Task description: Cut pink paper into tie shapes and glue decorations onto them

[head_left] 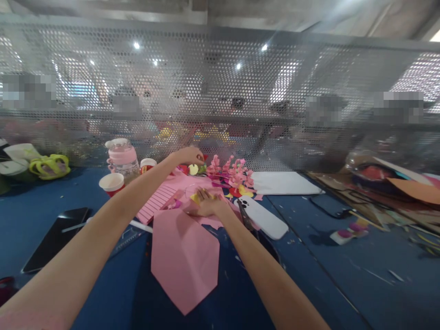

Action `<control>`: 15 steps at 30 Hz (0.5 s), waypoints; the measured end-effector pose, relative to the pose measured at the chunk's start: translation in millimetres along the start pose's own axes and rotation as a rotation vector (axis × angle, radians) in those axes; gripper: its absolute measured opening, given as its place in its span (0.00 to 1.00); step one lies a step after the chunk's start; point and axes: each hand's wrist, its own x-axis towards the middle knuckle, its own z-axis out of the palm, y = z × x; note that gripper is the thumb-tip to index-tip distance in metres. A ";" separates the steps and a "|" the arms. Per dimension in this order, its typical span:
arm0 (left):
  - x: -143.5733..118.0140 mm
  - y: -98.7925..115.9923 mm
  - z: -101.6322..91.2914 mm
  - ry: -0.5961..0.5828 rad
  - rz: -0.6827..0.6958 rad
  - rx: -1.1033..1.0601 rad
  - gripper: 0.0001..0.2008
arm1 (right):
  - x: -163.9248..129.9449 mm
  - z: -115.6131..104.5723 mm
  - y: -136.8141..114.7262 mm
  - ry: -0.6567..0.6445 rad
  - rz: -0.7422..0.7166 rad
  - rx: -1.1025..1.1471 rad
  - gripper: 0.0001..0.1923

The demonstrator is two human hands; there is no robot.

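Note:
My left hand [192,156] reaches across to the far side of the paper pile, its fingers bent down beside a round pale yellow piece [193,169] and red bits. What its fingertips hold, if anything, is hidden. Nearer to me, my right hand [206,204] lies with fingers spread over a small yellow paper piece [195,199] and pink paper. In front of it is a large pink paper sheet [185,256] with cut corners. Pink paper flowers [237,172] stand just beyond my right hand. A pleated pink paper [157,201] lies to the left.
A white phone [264,217] and dark scissors [244,215] lie right of my hand. At left are a black phone [57,238], a paper cup [112,183] and a pink-topped bottle [123,158]. A perforated metal screen [220,91] stands behind. White sheets [287,183] lie at the back.

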 end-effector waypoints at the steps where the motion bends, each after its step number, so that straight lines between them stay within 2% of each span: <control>1: 1.6 3.3 -0.6 0.084 -0.030 0.016 0.16 | -0.5 0.1 0.3 0.003 -0.004 -0.001 0.42; 4: 4.6 9.1 2.5 0.257 -0.040 0.045 0.21 | -0.7 0.8 0.7 0.021 -0.009 0.001 0.42; 7: 4.5 9.5 10.5 0.238 0.070 -0.074 0.30 | 1.1 1.5 0.8 0.027 0.000 0.011 0.46; 8: 4.0 9.0 13.2 0.206 0.057 -0.153 0.32 | 1.9 1.7 0.8 0.024 0.002 0.017 0.47; 11: 2.7 6.1 18.7 0.121 -0.151 -0.329 0.27 | 3.7 1.8 0.8 0.021 0.007 0.033 0.49; 13: 2.4 2.7 19.1 0.110 -0.258 -0.320 0.21 | 3.5 1.5 0.8 0.028 0.003 0.036 0.49; 15: 2.4 -1.8 16.8 0.106 -0.286 -0.257 0.20 | 2.1 0.9 0.4 0.029 -0.001 0.034 0.49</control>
